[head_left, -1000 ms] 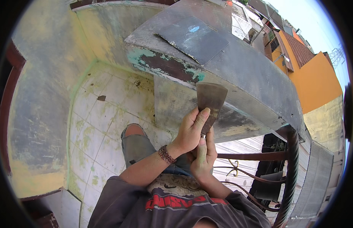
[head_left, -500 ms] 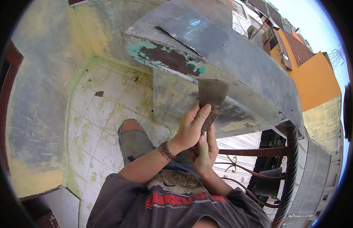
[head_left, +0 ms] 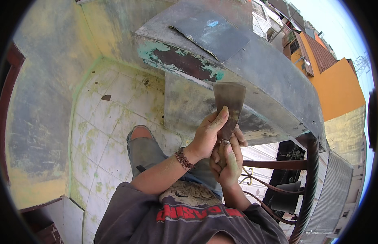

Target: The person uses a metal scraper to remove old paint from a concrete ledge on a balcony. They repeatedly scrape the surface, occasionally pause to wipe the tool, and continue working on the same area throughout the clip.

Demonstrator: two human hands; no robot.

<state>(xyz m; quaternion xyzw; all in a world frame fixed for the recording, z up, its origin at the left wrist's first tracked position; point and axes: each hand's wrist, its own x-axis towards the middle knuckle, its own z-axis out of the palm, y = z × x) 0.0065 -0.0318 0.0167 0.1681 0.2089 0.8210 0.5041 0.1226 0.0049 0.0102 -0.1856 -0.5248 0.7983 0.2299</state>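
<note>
Both hands grip a scraper with a wide, dull metal blade that flares toward its far edge. My left hand, with a brown braided bracelet at the wrist, pinches the lower blade, its thumb lying on the flat face. Just below, my right hand is closed around the handle near the metal collar, its thumb laid along it. Most of the handle is hidden by the fingers. Beyond the blade stands a grey parapet, whose side carries a dark patch edged with flaking green paint.
A dark, ragged-edged sheet lies on top of the parapet. Stained white tiles cover the floor, with a small brown flake on them. At right rises a twisted metal post with curved railing bars. A blotchy wall stands at left.
The right hand has shifted slightly right and down on the handle, with more of its fingers showing. The blade has turned a little more upright while the left hand keeps its pinch.
</note>
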